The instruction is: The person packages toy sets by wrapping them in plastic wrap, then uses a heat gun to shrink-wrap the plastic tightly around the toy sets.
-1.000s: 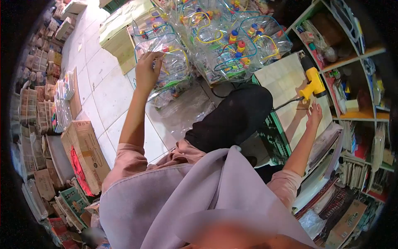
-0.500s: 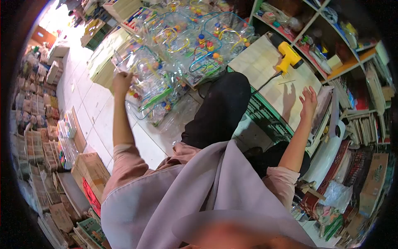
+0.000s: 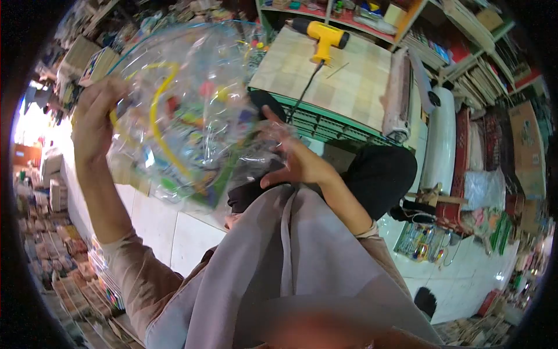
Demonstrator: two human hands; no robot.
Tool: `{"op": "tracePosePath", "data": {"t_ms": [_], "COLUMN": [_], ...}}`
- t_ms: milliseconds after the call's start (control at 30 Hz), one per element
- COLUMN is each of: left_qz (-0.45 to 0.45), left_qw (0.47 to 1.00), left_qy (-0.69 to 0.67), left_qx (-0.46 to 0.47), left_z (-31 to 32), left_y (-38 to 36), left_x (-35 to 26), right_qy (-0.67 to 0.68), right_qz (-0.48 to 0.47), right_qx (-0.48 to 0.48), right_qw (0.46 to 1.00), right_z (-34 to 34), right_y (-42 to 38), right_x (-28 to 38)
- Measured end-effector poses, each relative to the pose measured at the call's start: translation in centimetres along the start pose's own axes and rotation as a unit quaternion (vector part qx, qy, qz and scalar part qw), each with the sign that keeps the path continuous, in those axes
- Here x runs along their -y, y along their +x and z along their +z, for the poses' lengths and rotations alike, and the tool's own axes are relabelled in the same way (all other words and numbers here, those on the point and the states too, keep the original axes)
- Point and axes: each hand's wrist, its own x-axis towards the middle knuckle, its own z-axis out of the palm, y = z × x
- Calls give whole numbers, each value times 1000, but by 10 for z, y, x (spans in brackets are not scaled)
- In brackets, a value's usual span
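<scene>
A bead maze toy (image 3: 160, 110) with yellow and blue wires and coloured beads, wrapped in loose clear plastic, is raised in front of me at the left. My left hand (image 3: 99, 116) is closed on its upper left side, with the fingers curled in. At the opposite side, my right hand (image 3: 299, 160) is open, thumb and fingers spread against the crumpled edge of the plastic wrap (image 3: 258, 148). The beads are partly blurred behind the shiny film.
A yellow heat gun (image 3: 325, 38) lies on a low board-topped table (image 3: 354, 75), its dark cord hanging over the green crate side. A white roll (image 3: 439, 139) stands to the right. Shelves (image 3: 378, 26) run behind, and stacked packs (image 3: 61, 250) line the left.
My left hand has lifted the wrapped bead maze off the pile toward me. My right hand has come from beside the table to the wrap's edge. The view has turned right.
</scene>
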Motion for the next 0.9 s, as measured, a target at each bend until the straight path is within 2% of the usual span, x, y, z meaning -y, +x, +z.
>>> {"op": "tracePosePath", "data": {"t_ms": [33, 67, 100, 133, 200, 233, 300, 467, 633, 700, 800, 867, 900], "left_qz": [30, 59, 42, 28, 26, 37, 49, 34, 21, 44, 54, 53, -36], "left_qw": [999, 997, 991, 978, 970, 964, 942, 927, 955, 928, 930, 920, 909], "left_qy": [-21, -42, -64, -87, -130, -137, -169, -191, -102, -85, -111, -85, -212], "left_qx": [15, 28, 106, 186, 204, 224, 285, 320, 279, 361, 346, 379, 357], "left_z": [31, 56, 68, 83, 136, 155, 194, 270, 340, 365, 378, 382, 383], "left_y": [11, 22, 42, 60, 74, 85, 108, 170, 199, 219, 229, 241, 236], "left_x": [-9, -14, -8, -3, -5, 0, 13, 73, 105, 116, 115, 113, 103], "right_qy": [-4, 0, 2, -6, 136, 124, 107, 39, -10, -29, -51, -48, -50], "right_qz": [0, -7, -14, -13, -54, -59, -32, 2, 7, 4, -5, 7, 4], "right_qx": [-9, -94, -178, -189, -337, -356, -457, -524, -485, -476, -461, -488, -491], "right_qw": [1000, 996, 984, 982, 930, 924, 882, 851, 874, 879, 886, 871, 870], "right_z": [0, -4, -9, -16, -40, -54, -82, -108, -78, -72, -70, -75, -80], "right_y": [-9, -19, -29, -35, -45, -53, -66, -91, -86, -78, -61, -47, -42], "right_x": [1, 2, 4, 11, 28, 30, 25, 22, 21, 4, 0, 10, 8]}}
